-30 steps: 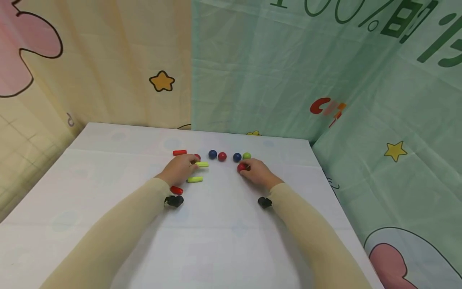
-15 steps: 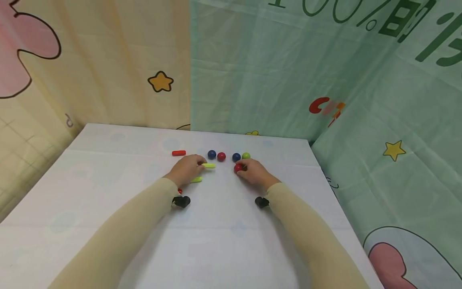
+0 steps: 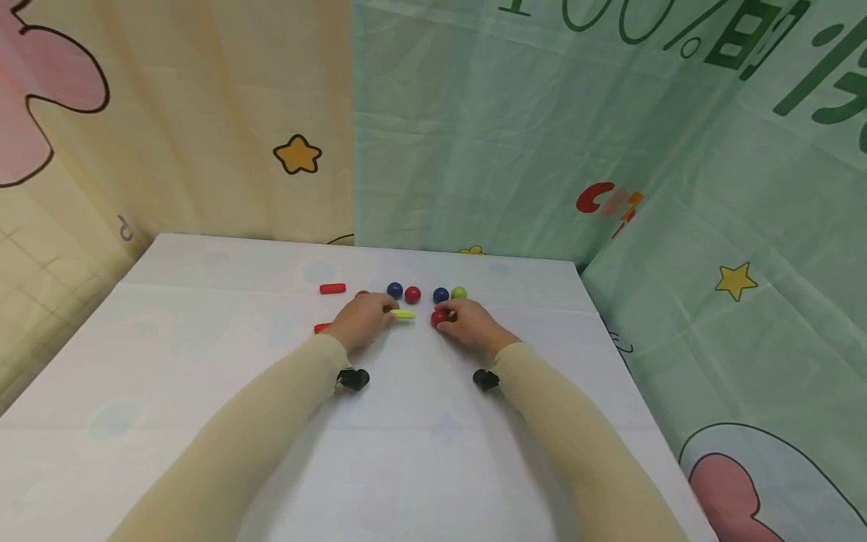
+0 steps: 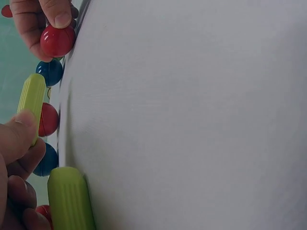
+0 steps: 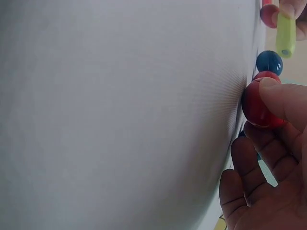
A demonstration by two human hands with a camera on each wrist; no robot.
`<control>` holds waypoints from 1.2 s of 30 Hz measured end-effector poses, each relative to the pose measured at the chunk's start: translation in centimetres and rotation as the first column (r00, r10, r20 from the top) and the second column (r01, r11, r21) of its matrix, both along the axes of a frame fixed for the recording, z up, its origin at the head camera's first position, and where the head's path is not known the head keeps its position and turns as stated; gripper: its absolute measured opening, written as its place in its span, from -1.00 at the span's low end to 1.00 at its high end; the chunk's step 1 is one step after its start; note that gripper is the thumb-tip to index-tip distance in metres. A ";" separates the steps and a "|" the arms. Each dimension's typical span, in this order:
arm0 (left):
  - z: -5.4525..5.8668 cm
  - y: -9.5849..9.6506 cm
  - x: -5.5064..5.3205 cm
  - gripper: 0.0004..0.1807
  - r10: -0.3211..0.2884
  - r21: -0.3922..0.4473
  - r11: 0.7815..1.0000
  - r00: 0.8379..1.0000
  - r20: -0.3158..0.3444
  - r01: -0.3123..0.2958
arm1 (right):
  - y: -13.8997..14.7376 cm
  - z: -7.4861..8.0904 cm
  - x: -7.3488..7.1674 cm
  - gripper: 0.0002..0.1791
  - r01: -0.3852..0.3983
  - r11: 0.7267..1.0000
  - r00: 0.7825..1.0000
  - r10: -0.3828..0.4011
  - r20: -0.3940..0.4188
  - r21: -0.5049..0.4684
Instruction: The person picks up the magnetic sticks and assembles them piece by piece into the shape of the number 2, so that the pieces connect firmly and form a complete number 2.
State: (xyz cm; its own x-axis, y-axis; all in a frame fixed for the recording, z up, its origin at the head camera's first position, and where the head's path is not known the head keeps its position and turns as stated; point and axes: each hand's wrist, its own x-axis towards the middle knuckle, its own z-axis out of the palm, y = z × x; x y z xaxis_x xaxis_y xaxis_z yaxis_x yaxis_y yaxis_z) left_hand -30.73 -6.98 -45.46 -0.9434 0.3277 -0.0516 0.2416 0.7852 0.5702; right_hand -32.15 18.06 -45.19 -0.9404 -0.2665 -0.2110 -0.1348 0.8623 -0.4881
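Note:
My left hand (image 3: 363, 318) pinches a yellow-green ribbed stick (image 3: 405, 314) between thumb and fingers, its free end pointing right. My right hand (image 3: 472, 324) pinches a glossy red ball (image 3: 439, 318) by its sides, just right of that stick. In the right wrist view, the other fingers of this hand (image 5: 268, 167) are loosely spread below the ball. A second yellow-green stick (image 4: 69, 201) lies on the table under the left hand, hidden from the head view. Behind the hands sit a blue ball (image 3: 394, 290), a red ball (image 3: 412, 294), another blue ball (image 3: 441, 294) and a green ball (image 3: 458, 292).
One red stick (image 3: 333, 288) lies beyond the left hand. Another red stick (image 3: 321, 328) is partly covered by the left wrist. A further red ball (image 3: 362, 293) peeks out behind the left hand. The white-covered table (image 3: 406, 467) meets hanging printed cloths (image 3: 467, 165) at its back edge.
The left hand has moved right with the stick, covering the other yellow-green stick. The right hand has shifted slightly left with the red ball, so the two held things are closer together.

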 end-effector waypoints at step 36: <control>-0.9 2.8 0.0 -0.63 0.029 -0.005 1.000 0.999 0.043 -0.029 | -0.8 -0.2 -0.3 -0.50 0.017 1.000 0.999 -0.016 0.036 -0.016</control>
State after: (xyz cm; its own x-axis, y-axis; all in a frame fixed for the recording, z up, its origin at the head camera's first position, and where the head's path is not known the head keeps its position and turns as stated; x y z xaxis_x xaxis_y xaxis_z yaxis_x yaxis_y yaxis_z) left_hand -30.73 -4.22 -46.34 -0.9493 0.3001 -0.0935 0.1942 0.7938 0.5763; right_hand -32.43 17.31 -45.41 -0.9366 -0.2548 -0.2405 -0.1030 0.8563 -0.5061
